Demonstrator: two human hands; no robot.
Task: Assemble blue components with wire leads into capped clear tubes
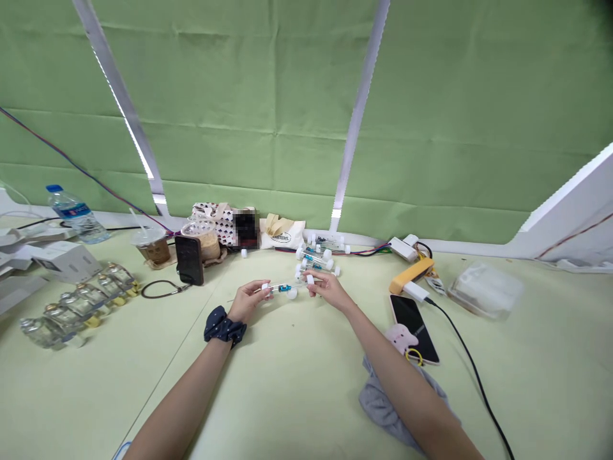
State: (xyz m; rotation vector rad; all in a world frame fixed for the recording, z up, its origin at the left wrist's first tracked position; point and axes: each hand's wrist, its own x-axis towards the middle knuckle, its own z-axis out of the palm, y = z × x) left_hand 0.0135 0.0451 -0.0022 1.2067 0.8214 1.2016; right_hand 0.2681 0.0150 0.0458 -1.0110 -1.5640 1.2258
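Observation:
My left hand [248, 300] and my right hand [328, 289] hold the two ends of a small clear tube [285, 289] with white caps and a blue part inside, level above the pale green table [297, 383]. A dark scrunchie [224, 326] sits on my left wrist. Just behind my hands lies a pile of similar clear tubes with white caps [318, 254]. A loose white cap [292, 294] lies under the held tube.
At left stand several small glass bottles [76, 301], a water bottle [75, 214], white boxes [62, 260], two drink cups [152, 244] and a dark phone [189, 260]. At right lie a phone [414, 319] on a black cable, an orange object [410, 275], a clear plastic box [486, 291] and grey cloth [383, 406].

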